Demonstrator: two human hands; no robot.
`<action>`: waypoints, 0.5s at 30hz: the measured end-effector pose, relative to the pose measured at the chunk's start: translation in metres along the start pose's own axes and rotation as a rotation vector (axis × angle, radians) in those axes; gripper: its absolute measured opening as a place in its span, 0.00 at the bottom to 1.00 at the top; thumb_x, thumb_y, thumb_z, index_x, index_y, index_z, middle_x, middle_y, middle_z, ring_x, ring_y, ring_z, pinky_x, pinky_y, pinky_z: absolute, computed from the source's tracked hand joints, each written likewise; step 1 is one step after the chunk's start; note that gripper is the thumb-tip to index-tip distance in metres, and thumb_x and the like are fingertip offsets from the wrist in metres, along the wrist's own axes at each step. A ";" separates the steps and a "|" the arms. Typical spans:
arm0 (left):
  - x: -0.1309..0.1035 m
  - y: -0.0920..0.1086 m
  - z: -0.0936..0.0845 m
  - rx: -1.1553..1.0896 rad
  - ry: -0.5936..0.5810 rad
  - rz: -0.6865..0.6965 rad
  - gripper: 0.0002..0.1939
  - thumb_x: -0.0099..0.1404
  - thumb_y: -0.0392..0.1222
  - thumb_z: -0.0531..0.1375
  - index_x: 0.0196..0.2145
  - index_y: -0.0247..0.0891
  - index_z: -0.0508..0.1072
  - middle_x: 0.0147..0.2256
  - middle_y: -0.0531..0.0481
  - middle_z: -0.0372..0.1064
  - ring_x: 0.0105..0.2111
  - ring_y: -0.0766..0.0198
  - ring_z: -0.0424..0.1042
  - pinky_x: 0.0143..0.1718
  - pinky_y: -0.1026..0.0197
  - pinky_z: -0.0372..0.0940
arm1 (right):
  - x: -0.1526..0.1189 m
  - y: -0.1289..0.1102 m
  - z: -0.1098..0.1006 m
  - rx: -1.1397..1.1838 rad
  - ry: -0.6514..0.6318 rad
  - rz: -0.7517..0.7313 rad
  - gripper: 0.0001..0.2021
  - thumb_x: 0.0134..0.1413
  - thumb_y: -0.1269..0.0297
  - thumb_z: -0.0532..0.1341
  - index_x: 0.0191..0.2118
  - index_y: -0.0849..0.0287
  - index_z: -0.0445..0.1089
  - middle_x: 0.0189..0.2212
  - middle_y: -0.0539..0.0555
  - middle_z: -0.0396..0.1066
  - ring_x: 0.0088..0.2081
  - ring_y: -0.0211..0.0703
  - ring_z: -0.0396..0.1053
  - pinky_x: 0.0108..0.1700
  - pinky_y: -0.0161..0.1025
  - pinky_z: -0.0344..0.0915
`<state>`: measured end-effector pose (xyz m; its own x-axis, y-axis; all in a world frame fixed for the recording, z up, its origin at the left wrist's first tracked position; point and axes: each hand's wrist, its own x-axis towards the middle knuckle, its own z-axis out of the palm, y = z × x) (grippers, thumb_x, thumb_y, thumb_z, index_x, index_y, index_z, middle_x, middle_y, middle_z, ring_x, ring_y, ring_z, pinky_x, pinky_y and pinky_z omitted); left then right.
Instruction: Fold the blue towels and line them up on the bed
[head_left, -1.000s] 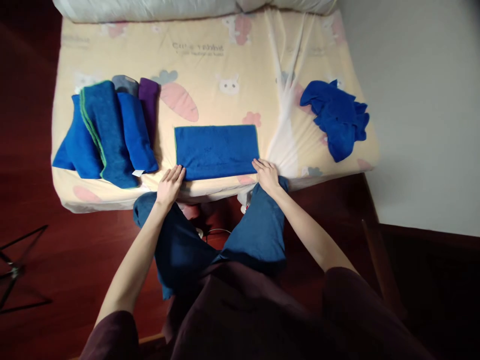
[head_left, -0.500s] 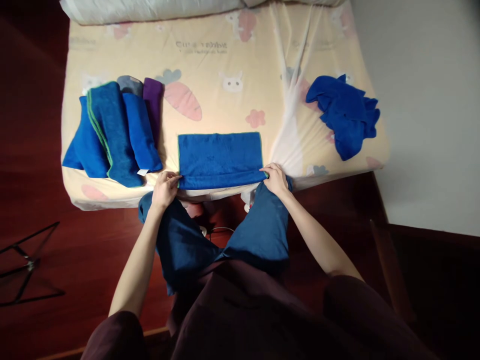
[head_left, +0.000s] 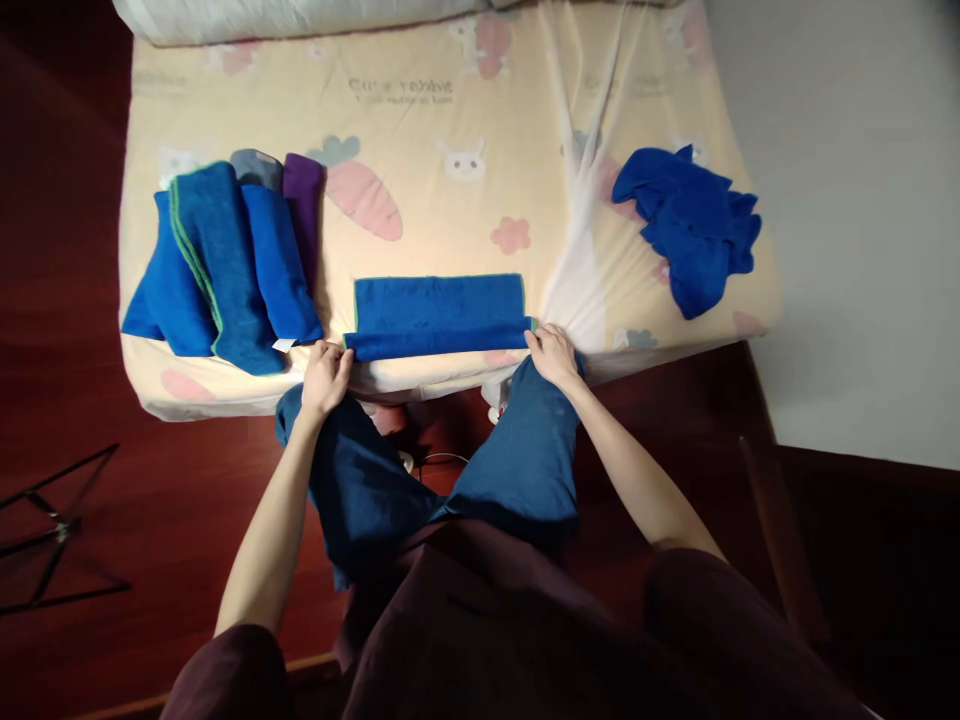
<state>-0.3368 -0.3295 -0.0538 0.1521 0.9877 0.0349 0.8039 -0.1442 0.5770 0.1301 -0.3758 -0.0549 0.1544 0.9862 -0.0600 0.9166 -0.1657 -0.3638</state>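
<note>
A blue towel point(head_left: 439, 305) with a thin green border lies at the front edge of the bed, its near side folded over into a long strip. My left hand point(head_left: 324, 378) pinches the left end of that strip. At the right end, my right hand point(head_left: 553, 356) grips the strip's corner between thumb and fingers. To the left lie several folded or rolled cloths: a teal-blue one with a green edge point(head_left: 225, 270), a bright blue one point(head_left: 281, 265), a purple one point(head_left: 304, 205) and a grey one point(head_left: 257, 167). A crumpled blue cloth point(head_left: 690, 225) sits on the right.
The bed point(head_left: 450, 210) has a pale yellow sheet with rabbits and carrots, wrinkled right of centre. A pale bolster-like bundle point(head_left: 300, 18) lies along the far side. A white wall point(head_left: 840, 250) bounds the right. A black metal stand point(head_left: 60, 525) is on the floor at left.
Both hands have turned the towel's near edge further over away from me, so the folded strip is wider and the flat part behind it shorter. The other cloths have not moved.
</note>
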 end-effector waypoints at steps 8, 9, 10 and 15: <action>-0.001 0.002 0.001 0.001 0.022 -0.020 0.19 0.74 0.56 0.51 0.33 0.40 0.67 0.40 0.42 0.64 0.46 0.49 0.69 0.56 0.45 0.67 | -0.002 0.000 0.001 -0.011 0.040 -0.022 0.20 0.73 0.55 0.51 0.31 0.57 0.71 0.38 0.62 0.74 0.47 0.54 0.70 0.51 0.47 0.67; -0.001 0.002 0.001 0.007 0.023 -0.019 0.19 0.74 0.56 0.51 0.33 0.40 0.67 0.40 0.42 0.64 0.46 0.49 0.69 0.55 0.46 0.67 | -0.002 0.000 0.001 -0.009 0.045 -0.021 0.20 0.72 0.55 0.51 0.31 0.57 0.71 0.38 0.62 0.74 0.46 0.54 0.70 0.51 0.47 0.67; -0.001 0.002 0.001 0.014 0.022 -0.017 0.19 0.74 0.56 0.51 0.33 0.40 0.67 0.40 0.42 0.64 0.46 0.49 0.69 0.55 0.46 0.67 | -0.002 0.000 0.000 -0.009 0.047 -0.019 0.20 0.72 0.56 0.52 0.31 0.57 0.71 0.38 0.62 0.74 0.46 0.54 0.70 0.51 0.47 0.67; -0.001 0.002 0.002 0.047 0.011 -0.008 0.19 0.74 0.56 0.51 0.33 0.40 0.67 0.40 0.41 0.64 0.46 0.48 0.69 0.55 0.46 0.67 | -0.003 -0.002 0.001 0.005 0.066 -0.027 0.18 0.69 0.59 0.54 0.28 0.57 0.71 0.36 0.62 0.73 0.45 0.56 0.70 0.53 0.51 0.69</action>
<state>-0.3347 -0.3305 -0.0543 0.1392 0.9895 0.0395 0.8313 -0.1384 0.5383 0.1271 -0.3786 -0.0551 0.1538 0.9880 0.0110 0.9189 -0.1389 -0.3693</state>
